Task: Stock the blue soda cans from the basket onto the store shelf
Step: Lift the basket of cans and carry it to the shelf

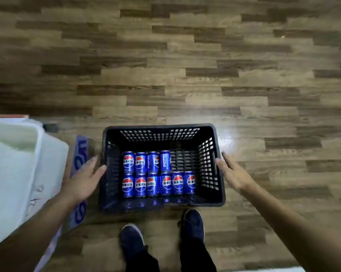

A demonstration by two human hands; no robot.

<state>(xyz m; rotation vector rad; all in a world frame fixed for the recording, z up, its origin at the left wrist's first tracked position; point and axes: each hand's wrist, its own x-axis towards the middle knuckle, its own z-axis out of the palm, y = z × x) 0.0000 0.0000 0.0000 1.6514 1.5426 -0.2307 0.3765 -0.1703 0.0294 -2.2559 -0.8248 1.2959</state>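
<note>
A black plastic basket (157, 128) stands on the wooden floor right in front of my feet. Several blue soda cans (153, 173) lie in two rows on its bottom, toward the left and near side. My left hand (81, 178) is spread beside the basket's left wall, thumb touching or almost touching it. My right hand (231, 171) is spread beside the right wall, fingertips at the rim. Neither hand holds anything. No store shelf is in view.
A white foam-like block (18, 165) and a blue-and-white printed carton edge (80, 152) sit on the left, close to my left arm. My two dark shoes (192, 224) stand just behind the basket. Wooden plank floor (185, 65) stretches ahead and to the right.
</note>
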